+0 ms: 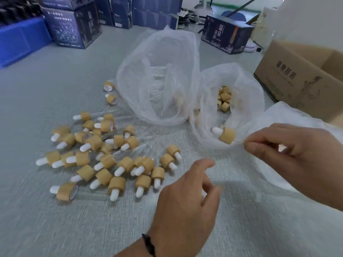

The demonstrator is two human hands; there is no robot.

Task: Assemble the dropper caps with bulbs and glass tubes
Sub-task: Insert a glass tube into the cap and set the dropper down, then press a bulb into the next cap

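Grey tabletop [55,86] carries everything. Biggest item: tall clear bag [157,75] at centre, faint glass tubes [157,69] visible inside. Just right of it, touching, the smaller clear bag [228,108] of bamboo caps [225,98], mouth facing the person; one cap with white bulb [223,134] lies near its front lip. Cardboard box [304,78] stands far right, dark printed boxes [72,28] at the back. Left of centre, a spread pile of finished droppers [104,154], caps with bulbs on and tubes fitted, several tubes hard to make out.

Right hand [289,153]: grip pinches the rim of the cap bag between thumb and fingers, holding the mouth open. Left hand [187,199]: grip released, fingers loosely curled, nothing in it, hovering above the tabletop just in front of the bag, blurred.

Step, as I judge it: fetching the next cap, between assemblies. Next move calls for the left hand to reach into the held-open mouth and take the bulbed cap at the lip, then get a tube from the tall bag. Thin plastic may collapse if the right pinch slackens.
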